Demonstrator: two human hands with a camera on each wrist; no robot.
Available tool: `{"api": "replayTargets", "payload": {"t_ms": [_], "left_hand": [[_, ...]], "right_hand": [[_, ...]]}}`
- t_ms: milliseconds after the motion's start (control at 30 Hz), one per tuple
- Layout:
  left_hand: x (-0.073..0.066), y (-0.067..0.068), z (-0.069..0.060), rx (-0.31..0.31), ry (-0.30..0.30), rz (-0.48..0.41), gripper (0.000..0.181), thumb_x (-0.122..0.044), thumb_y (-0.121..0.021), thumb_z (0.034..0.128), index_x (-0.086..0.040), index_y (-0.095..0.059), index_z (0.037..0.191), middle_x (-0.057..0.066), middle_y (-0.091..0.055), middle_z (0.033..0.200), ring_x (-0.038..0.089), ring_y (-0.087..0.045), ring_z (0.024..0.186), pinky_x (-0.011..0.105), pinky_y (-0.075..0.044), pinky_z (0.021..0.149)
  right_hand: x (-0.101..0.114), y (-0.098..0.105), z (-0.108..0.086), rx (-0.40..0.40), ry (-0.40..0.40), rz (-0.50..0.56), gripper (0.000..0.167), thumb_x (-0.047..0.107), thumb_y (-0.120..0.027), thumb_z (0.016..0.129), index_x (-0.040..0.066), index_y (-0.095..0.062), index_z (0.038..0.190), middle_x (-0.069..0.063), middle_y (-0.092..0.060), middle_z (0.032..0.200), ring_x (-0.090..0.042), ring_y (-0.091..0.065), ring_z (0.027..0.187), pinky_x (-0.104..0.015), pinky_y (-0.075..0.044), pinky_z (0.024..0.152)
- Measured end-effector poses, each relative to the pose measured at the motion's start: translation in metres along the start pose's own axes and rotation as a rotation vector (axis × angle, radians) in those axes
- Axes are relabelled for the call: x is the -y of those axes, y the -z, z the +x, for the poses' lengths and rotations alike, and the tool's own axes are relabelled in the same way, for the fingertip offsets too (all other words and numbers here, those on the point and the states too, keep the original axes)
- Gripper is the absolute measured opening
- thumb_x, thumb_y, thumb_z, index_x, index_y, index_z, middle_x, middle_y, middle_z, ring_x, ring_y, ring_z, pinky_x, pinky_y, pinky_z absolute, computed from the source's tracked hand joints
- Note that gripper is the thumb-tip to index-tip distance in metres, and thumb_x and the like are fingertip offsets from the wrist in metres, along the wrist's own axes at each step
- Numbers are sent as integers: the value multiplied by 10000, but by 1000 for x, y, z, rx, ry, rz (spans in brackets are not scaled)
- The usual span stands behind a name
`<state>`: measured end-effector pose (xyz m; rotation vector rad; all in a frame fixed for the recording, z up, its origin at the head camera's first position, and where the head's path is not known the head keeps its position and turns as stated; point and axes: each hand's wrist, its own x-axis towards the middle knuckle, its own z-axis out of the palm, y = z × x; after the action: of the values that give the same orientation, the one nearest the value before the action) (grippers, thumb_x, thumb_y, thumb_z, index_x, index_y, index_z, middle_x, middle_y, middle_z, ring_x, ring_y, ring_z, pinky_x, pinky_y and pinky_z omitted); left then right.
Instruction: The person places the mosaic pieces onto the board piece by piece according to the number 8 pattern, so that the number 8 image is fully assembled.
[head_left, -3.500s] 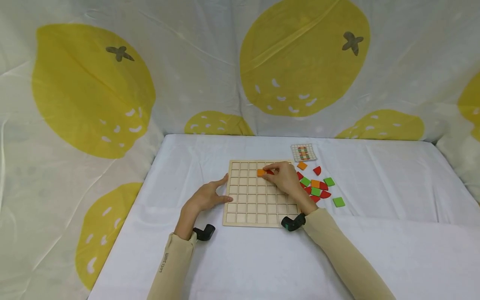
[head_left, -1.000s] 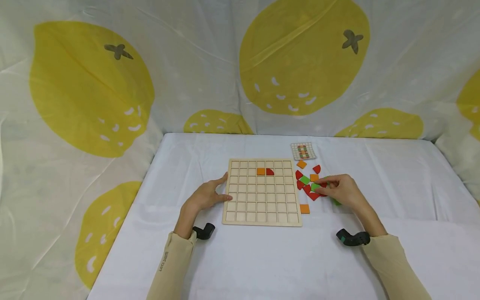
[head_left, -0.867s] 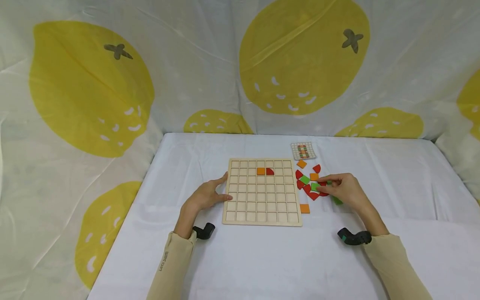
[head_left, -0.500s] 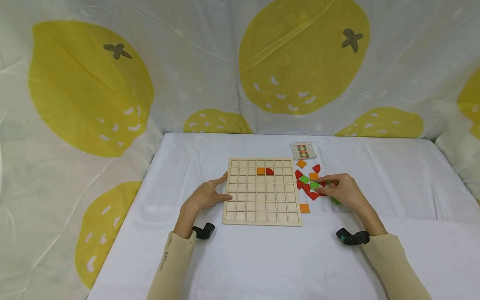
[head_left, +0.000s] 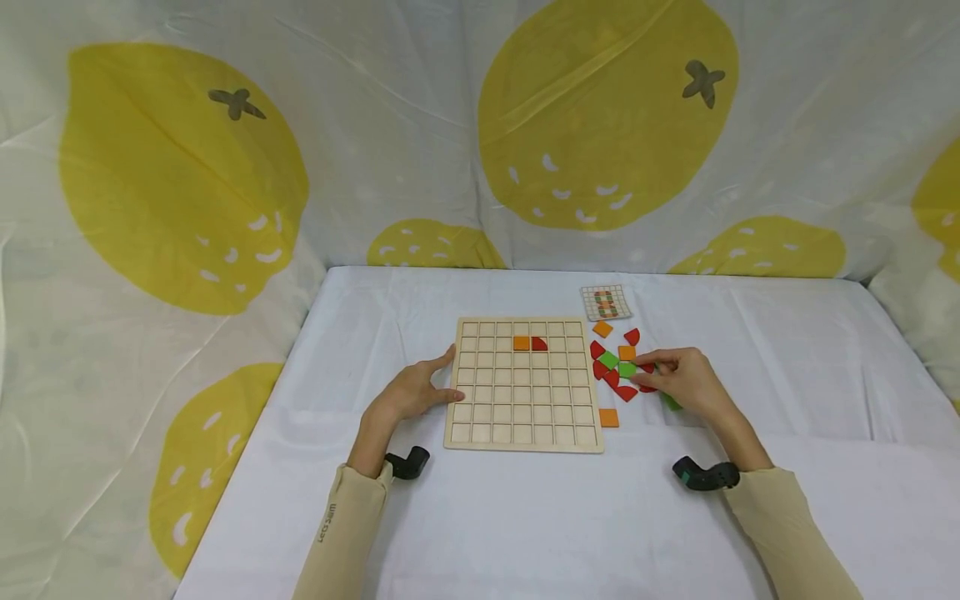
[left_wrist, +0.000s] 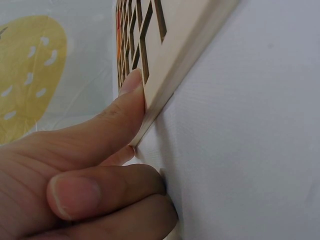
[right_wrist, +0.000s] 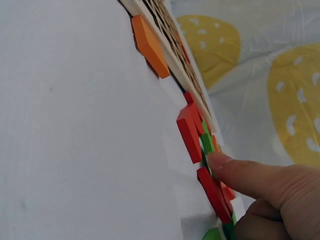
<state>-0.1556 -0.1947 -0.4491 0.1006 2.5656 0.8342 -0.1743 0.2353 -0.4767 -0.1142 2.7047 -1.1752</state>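
While the left hand (head_left: 408,394) rests against the left edge of a pale wooden board (head_left: 525,446), its thumb laid on the smooth rim and its index finger stretched well away along the side, the right hand (head_left: 682,382) reaches into a cluster of flat, solid-coloured pieces (head_left: 608,360). The left grip is a wide spread rather than a pinch; the wrist view shows its other fingers curled beside the frame. The right thumb and index finger stand narrowly apart at a green square (head_left: 627,369), and whether they hold a piece cannot be told. Slender ridges divide the board into shallow square cells; in the second row from the top sit an orange square (head_left: 522,343) and, directly to its right, a red quarter-circle (head_left: 539,343). The cluster, straight-sided and round-edged, lies just right of the board, with a lone orange tile (head_left: 609,417) nearer the person. Beyond it lies a thin card (head_left: 606,302) printed with a coloured grid. Underneath spreads lightly creased white cloth (head_left: 480,525).
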Motion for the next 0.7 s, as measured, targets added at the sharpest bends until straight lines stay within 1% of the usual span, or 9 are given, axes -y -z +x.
{"api": "replayTargets", "payload": {"t_ms": [133,267,367,500,633,700], "left_hand": [[0,0,0,-1,-1,6,885,-367,-750,951,-228,-231,1654,181,-334,1653,387,-315,1544,581,-347,1202],[1,-1,0,3,4,14,887,-372,-749,951,-231,-228,1655,183,-333,1655,390,-316,1543,580,-353,1197],[1,-1,0,3,5,18,888,-374,-750,950,-231,-229,1656,184,-334,1655,390,-317,1543,580,-354,1195],[0,0,0,3,-2,8,887,-365,-753,950,-221,-234,1654,192,-330,1654,398,-316,1541,587,-356,1191],[0,0,0,8,-3,-8,889,-356,-758,948,-221,-234,1653,192,-322,1656,393,-304,1547,584,-349,1198],[0,0,0,9,-6,-6,887,-356,-758,948,-219,-237,1653,196,-326,1654,396,-306,1545,585,-352,1195]], "right_hand": [[5,1,-1,-9,-6,36,337,217,-805,918,36,-759,1199,11,-342,610,-136,-363,536,-262,-274,484],[14,-4,1,-3,21,91,347,223,-824,900,45,-764,1191,21,-315,602,-110,-317,518,-252,-240,470],[24,-14,7,9,53,120,354,231,-848,874,58,-777,1175,33,-297,589,-101,-290,512,-248,-211,475],[40,-30,15,15,106,107,326,239,-867,853,86,-803,1133,46,-297,578,-96,-267,503,-240,-193,485],[52,-44,21,27,128,106,291,229,-862,859,94,-808,1112,43,-286,582,-100,-252,503,-226,-206,494],[58,-50,24,31,119,113,286,229,-863,858,96,-808,1105,42,-283,587,-110,-255,514,-226,-212,501]]}}
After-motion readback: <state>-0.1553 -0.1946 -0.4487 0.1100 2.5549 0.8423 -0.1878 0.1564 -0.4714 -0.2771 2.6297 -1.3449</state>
